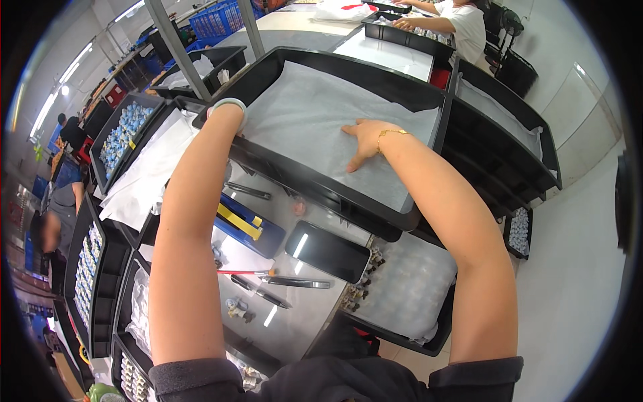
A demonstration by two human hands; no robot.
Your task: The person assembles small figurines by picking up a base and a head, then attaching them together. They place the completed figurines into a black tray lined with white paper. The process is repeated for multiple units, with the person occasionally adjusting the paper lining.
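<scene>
A large black plastic tray (308, 175) lined with thin white paper (295, 100) lies in front of me. My right hand (367, 142) rests on the paper with its fingers spread; it holds nothing. My left hand is bent down at the tray's left corner, where a pale bangle circles my left wrist (228, 115). Its fingers are hidden behind the wrist, so I cannot see whether they grip the rim. Nearer me on the table lie a black smartphone (328, 251), a blue and yellow tool (249, 226), a black pen (261, 291) and a small figurine (238, 309).
Below my right forearm sits a paper-covered black tray (402, 288) with small dark pieces at its edge. Trays of blue-and-white figurines (127, 137) stand at the left. Another stack of black trays (502, 134) rises at the right. Across the table, a co-worker (462, 27) reaches into a tray.
</scene>
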